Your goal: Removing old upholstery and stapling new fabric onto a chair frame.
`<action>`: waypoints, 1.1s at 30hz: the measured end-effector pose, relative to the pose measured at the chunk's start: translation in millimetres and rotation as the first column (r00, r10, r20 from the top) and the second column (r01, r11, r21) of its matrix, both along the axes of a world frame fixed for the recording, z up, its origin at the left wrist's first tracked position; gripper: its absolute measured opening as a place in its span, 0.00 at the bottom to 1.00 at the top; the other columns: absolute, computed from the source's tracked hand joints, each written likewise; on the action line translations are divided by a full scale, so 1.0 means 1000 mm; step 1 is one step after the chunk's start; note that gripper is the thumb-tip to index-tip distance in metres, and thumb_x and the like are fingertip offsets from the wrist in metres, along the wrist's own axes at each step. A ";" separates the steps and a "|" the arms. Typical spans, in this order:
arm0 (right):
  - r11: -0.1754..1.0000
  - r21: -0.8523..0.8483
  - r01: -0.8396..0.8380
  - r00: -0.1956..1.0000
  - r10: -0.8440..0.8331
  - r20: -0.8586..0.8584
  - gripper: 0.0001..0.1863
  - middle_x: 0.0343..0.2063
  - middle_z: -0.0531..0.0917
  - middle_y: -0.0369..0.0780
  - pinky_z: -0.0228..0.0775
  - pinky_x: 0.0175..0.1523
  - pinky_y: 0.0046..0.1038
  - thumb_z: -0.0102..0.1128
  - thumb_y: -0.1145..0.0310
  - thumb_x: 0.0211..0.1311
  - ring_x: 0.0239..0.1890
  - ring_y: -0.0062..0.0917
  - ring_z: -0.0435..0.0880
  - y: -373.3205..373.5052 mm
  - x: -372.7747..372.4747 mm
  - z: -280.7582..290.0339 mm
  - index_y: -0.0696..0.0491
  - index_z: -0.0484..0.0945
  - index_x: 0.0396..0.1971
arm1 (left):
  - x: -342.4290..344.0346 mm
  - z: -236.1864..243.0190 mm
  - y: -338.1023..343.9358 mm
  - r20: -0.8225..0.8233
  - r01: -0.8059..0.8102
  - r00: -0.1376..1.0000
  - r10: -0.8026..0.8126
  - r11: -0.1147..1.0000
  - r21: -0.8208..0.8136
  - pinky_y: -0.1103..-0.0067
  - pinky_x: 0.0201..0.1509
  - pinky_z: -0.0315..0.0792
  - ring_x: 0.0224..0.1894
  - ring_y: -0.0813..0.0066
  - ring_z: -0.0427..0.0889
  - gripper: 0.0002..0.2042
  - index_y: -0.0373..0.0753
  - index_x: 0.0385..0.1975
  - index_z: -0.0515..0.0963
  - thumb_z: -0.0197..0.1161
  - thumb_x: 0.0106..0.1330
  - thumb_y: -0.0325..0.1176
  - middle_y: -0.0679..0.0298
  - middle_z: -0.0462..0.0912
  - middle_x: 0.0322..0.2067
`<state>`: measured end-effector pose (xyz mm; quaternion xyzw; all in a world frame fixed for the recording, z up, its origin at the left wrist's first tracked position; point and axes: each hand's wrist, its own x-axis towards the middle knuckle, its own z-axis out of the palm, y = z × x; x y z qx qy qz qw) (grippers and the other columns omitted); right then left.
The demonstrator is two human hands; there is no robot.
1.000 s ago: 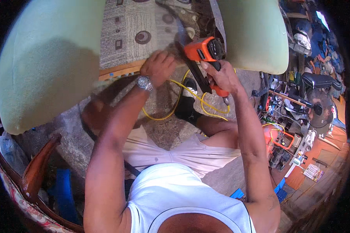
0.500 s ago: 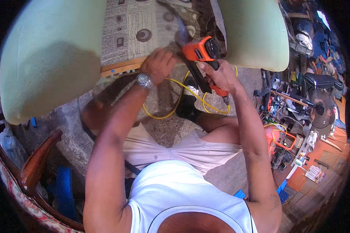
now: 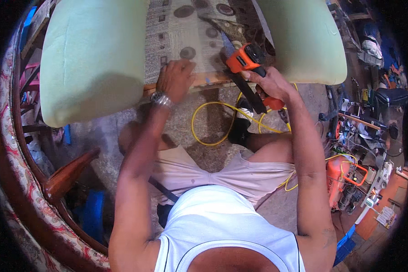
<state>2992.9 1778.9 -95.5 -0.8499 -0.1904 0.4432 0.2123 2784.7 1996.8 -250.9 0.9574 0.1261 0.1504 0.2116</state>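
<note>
My right hand grips the handle of an orange and black staple gun, its long black magazine slanting down toward me. The gun's head is over the fabric near the wooden rail; whether its nose touches is hard to tell. A yellow air hose loops on the floor below it. My left hand lies on the grey patterned fabric at the wooden rail, left of the gun, fingers stretched forward and holding nothing. Pale green padded arms of the seat stand on both sides of the fabric.
A red air compressor stands on the right among cluttered tools and cables. On the left is a carved wooden frame with red floral upholstery, and a brown wooden leg juts toward me. My foot rests beside the hose.
My left hand has slid left along the rail, away from the staple gun, and reaches a little further onto the fabric. The gun stays in my right hand. The whole view has shifted.
</note>
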 end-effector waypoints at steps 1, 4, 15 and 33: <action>1.000 0.007 0.006 1.000 -0.006 0.010 0.29 0.20 0.78 0.33 0.73 0.28 0.28 0.70 0.39 0.60 0.20 0.21 0.77 -0.001 -0.001 0.002 0.55 0.82 0.31 | 0.002 0.000 0.007 -0.014 0.064 0.998 -0.065 0.997 -0.054 0.60 0.61 0.69 0.57 0.58 0.75 0.19 0.45 0.57 0.81 0.64 0.68 0.42 0.60 0.79 0.54; 1.000 -0.027 -0.015 1.000 0.015 0.003 0.30 0.20 0.78 0.34 0.71 0.28 0.30 0.70 0.39 0.61 0.21 0.21 0.77 0.002 0.004 -0.005 0.57 0.84 0.37 | 0.013 -0.002 0.023 -0.028 0.118 0.992 -0.121 0.989 -0.092 0.62 0.58 0.71 0.52 0.57 0.76 0.18 0.46 0.55 0.83 0.63 0.68 0.43 0.59 0.80 0.51; 0.999 -0.006 -0.033 0.999 0.033 -0.030 0.27 0.20 0.78 0.33 0.71 0.27 0.28 0.68 0.45 0.66 0.20 0.20 0.76 -0.007 -0.003 -0.007 0.53 0.81 0.50 | 0.023 -0.004 -0.009 0.129 0.042 0.990 -0.053 0.995 0.087 0.63 0.48 0.76 0.46 0.58 0.81 0.08 0.43 0.39 0.83 0.61 0.62 0.32 0.60 0.81 0.40; 0.997 0.041 0.071 0.996 -0.068 -0.058 0.27 0.21 0.78 0.32 0.70 0.29 0.29 0.70 0.45 0.63 0.21 0.20 0.75 -0.009 -0.017 0.002 0.54 0.83 0.49 | 0.022 -0.012 -0.004 0.069 0.111 0.993 -0.101 0.980 -0.165 0.59 0.56 0.73 0.51 0.48 0.79 0.08 0.39 0.41 0.83 0.62 0.67 0.34 0.51 0.82 0.45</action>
